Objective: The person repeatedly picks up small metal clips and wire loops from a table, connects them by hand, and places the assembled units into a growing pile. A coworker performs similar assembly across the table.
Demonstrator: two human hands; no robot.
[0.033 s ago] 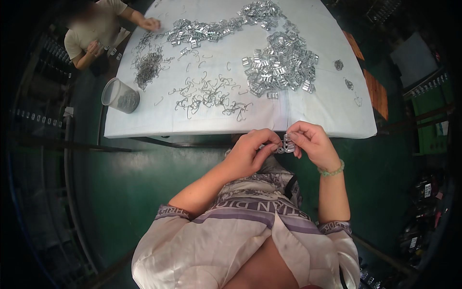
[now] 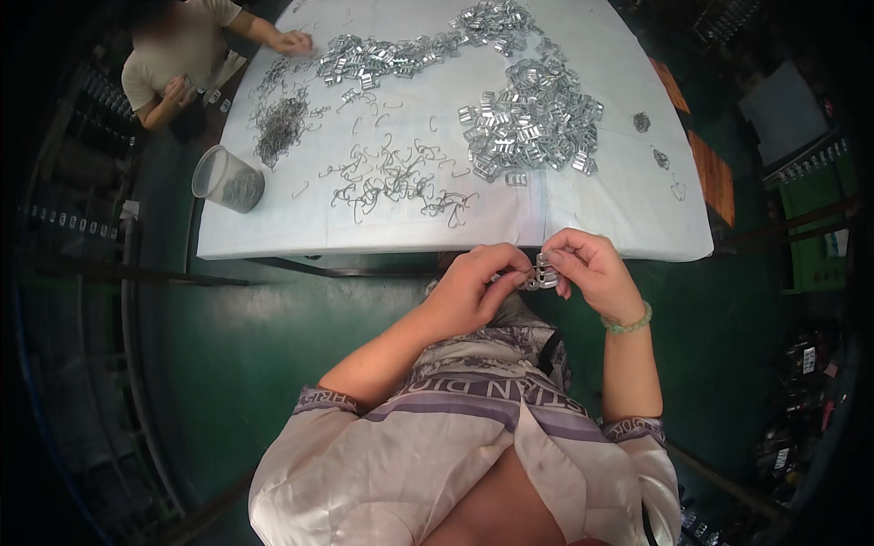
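Just off the table's near edge, my right hand (image 2: 592,273) pinches a small silver metal buckle (image 2: 546,276) with slots between thumb and fingers. My left hand (image 2: 481,284) meets it from the left, thumb and forefinger pressed together against the buckle's side. A bit of shiny metal shows at the left fingertips; whether it belongs to the buckle or is a separate piece is hidden. Beyond my hands on the table lie loose bent wire hooks (image 2: 396,187) and a large heap of similar silver buckles (image 2: 528,123).
A white cloth covers the table (image 2: 364,238). On its left stand a clear plastic tub (image 2: 211,179) with metal pieces and a dense pile of wire hooks (image 2: 282,127). More buckles (image 2: 373,59) spread farther back. Another person's hand (image 2: 293,42) reaches over the far left edge.
The other person's hand has shifted slightly right over the table. The buckle in my fingers has turned a little, while my hands stay almost in place.
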